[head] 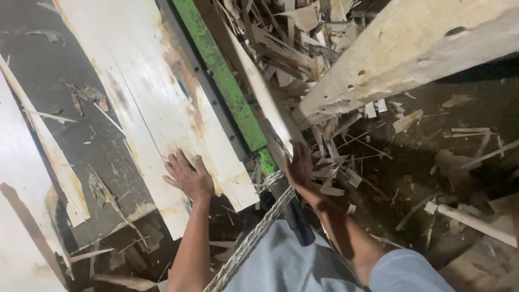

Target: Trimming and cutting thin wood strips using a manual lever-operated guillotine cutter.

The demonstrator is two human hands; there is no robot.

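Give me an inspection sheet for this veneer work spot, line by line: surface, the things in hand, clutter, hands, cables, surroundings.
Surface: dark, dirty floor, strewn with splinters.
Job's things: pale veneer sheet, stained brown, lying flat beside a green blade bar; a thin wood strip slants along the bar.
Clutter: heap of wood offcuts; loose slivers right of the bar.
Hands: left hand flat, fingers spread on the veneer sheet; right hand at the strip's lower end, grip unclear.
Cables: nothing seen; a braided rope wraps the bar's dark handle.
Surroundings: heavy timber beam upper right; more veneer sheets at left.
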